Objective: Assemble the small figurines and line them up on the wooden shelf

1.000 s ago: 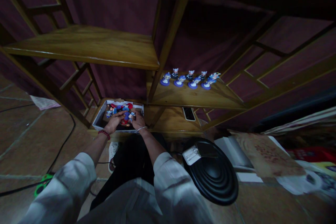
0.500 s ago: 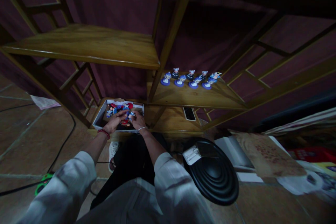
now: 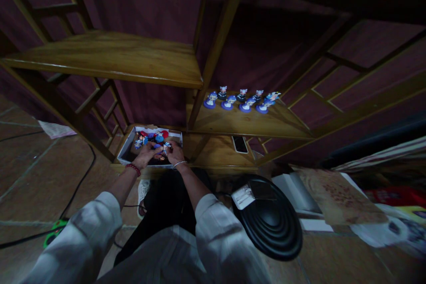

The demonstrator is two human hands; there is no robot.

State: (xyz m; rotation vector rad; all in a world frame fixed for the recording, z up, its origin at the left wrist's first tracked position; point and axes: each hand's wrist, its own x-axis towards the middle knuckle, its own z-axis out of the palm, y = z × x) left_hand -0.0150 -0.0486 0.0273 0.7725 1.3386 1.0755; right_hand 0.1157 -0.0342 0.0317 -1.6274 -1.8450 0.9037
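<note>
Over a white cardboard box [image 3: 124, 156] on the bottom shelf, both my hands are close together. My right hand [image 3: 175, 154] is closed on a small figurine [image 3: 167, 147] with a white and blue upper part. My left hand [image 3: 145, 156] has its fingertips at the purple base [image 3: 157, 146] of that figurine, so both hands hold it. Several more toy figurines [image 3: 160, 136] in red, blue and dark colours lie jumbled inside the box. Parts of the box's contents are hidden under my fingers.
Several figurines on purple or dark bases [image 3: 247, 105] stand in two rows on the right middle shelf [image 3: 233, 122]. Below lies a phone [image 3: 240, 144]. A round black stool [image 3: 269, 217] stands at my right, near cardboard and bags [image 3: 346, 195]. Cables [image 3: 83, 177] cross the floor at left.
My left hand has shifted slightly down and left, its fingers lower at the figurine's base. More of the box's figurines show. The shelf figurines have stayed put.
</note>
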